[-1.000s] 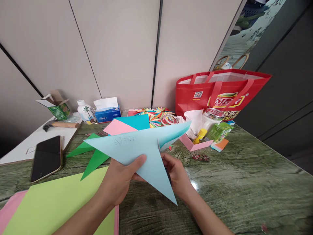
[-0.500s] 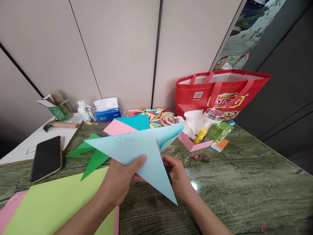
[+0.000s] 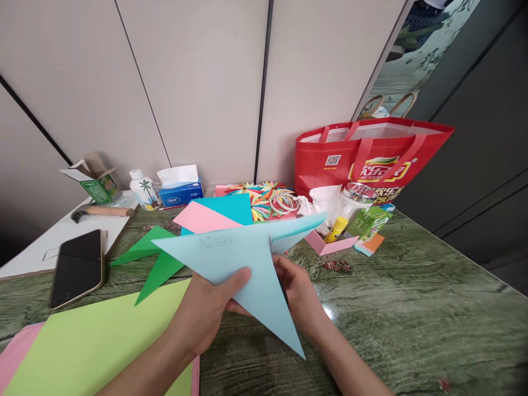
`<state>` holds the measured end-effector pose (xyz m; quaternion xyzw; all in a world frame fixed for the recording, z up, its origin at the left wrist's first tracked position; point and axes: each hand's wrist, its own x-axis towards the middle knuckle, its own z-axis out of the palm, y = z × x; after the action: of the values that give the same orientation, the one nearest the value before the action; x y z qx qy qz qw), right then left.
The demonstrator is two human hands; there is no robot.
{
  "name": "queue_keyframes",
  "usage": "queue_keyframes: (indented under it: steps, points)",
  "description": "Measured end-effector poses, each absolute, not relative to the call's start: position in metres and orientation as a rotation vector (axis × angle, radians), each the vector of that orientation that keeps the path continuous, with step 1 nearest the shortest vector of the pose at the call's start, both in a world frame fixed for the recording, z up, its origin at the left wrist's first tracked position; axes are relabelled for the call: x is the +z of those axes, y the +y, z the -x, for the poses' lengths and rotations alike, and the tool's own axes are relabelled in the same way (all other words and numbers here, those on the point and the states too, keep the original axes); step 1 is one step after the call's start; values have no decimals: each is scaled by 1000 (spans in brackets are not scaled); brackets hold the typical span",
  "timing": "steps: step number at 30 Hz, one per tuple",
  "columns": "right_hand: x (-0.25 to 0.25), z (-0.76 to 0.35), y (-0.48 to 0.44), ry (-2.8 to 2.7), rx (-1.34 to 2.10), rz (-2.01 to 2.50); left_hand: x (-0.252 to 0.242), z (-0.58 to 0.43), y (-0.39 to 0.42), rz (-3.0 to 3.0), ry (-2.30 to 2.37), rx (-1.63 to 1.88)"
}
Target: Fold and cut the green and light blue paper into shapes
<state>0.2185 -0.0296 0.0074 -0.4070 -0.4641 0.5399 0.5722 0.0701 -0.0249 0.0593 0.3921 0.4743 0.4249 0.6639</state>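
Observation:
A large light blue paper with faint pencil marks near its upper left edge is held up above the table. My left hand pinches its lower left part, thumb on top and fingers underneath. Behind the paper's right edge, my right hand is closed on scissors, mostly hidden; a bit of dark handle shows by the fingers. A thin blade tip shows at the cut, where the right-hand part of the paper curls away.
Light green sheets lie front left, near a phone and green paper. Behind are a tissue box, folded paper stars, a glue stick, a jar and a red bag.
The light blue paper has shifted slightly right and down, and its curled right-hand part now reaches farther right. Both hands keep their hold.

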Motion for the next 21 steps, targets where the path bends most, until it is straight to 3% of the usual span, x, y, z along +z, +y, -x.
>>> queue_keyframes:
  steps: [21]
  points:
    - [5,-217,-29,-1027,1303,986,60,-71,-23,-870,1041,958]
